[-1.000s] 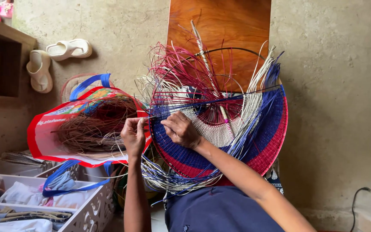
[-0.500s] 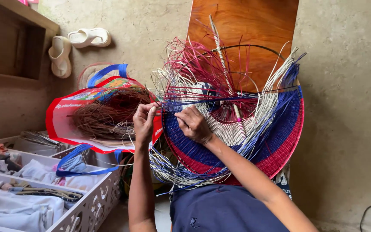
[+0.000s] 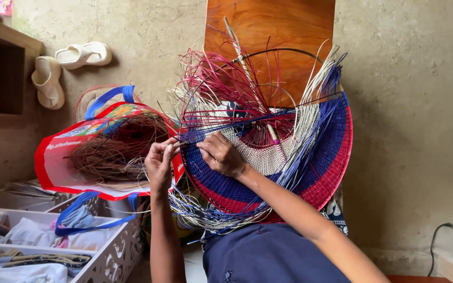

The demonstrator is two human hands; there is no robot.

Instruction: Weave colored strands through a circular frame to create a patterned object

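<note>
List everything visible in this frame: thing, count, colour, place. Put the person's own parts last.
woven disc: 1, blue, red and cream bands, centre, propped on the lap
loose strands: many, red, blue and cream, fanning from the disc's top and left edge
wooden board: 1, brown, behind the disc
shopping bag: 1, red with blue handles, left, on its side
fibre bundle: 1, brown, inside the bag
sandals: 2, cream, upper left
white crate: 1, lower left, holding cloth
cable: 1, black, lower right
left hand: fingers pinching strands at the disc's left edge
right hand: resting on the disc's blue weave
</note>
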